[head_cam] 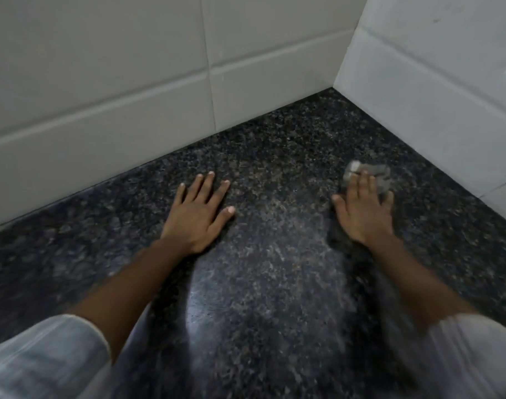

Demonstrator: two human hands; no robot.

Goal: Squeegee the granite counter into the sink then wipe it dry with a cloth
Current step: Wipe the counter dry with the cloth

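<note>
A small grey cloth (368, 175) lies flat on the counter (274, 283) toward the right, near the corner where the two walls meet, and the right hand (361, 208) rests on top of it with fingers stretched out straight, pressing rather than gripping; cloth and hand are both blurred, so the fabric's weave cannot be made out. The left hand (198, 210) lies palm down on the bare stone to the left, well apart from the cloth, fingers spread and straight, holding nothing. The counter is dark speckled granite, black flecked with grey and brown, polished enough to throw back a pale sheen between the forearms. It runs into a corner bounded by the back wall (102, 67) and the right wall (433, 82), both covered in large, smooth, pale rectangular tiles with thin grout lines. Loose, light striped sleeves (41, 358) cover both arms to the elbow
</note>
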